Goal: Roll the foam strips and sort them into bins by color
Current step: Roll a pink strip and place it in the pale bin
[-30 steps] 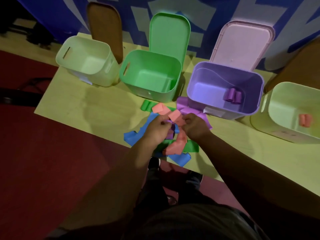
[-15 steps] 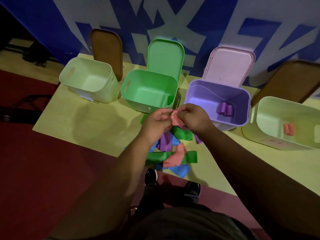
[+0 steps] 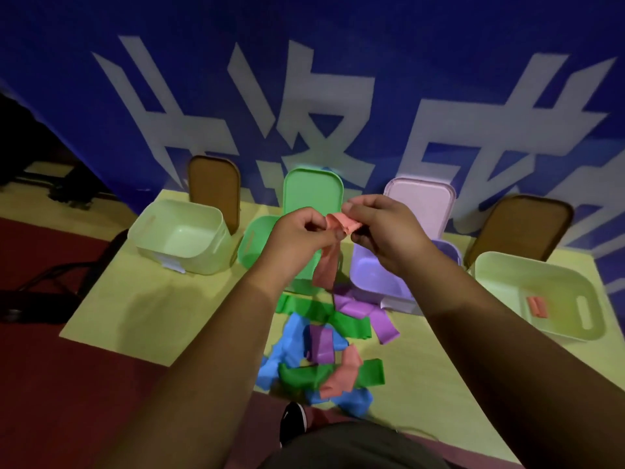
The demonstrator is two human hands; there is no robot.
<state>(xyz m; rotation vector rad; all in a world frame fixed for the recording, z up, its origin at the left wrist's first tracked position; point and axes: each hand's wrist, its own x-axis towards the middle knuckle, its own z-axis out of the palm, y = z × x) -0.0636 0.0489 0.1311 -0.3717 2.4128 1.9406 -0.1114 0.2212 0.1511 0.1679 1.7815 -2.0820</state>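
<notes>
Pinching an orange foam strip (image 3: 342, 224) at its top between left hand (image 3: 297, 235) and right hand (image 3: 389, 233), fingers (image 3: 362, 207) curled on it, tail dangling before the green bin (image 3: 252, 253). On the counter (image 3: 152, 316), a pile of strips (image 3: 321, 346) (blue, green, purple, orange); one orange roll (image 3: 537, 307) in the far-right bin (image 3: 500, 269).

Row of bins (image 3: 189, 262) behind strip pile (image 3: 321, 360) on table (image 3: 152, 309)

Both hands, left (image 3: 297, 235) and right (image 3: 382, 228), pinch a coral foam strip (image 3: 334, 245) above 4 bins.
</notes>
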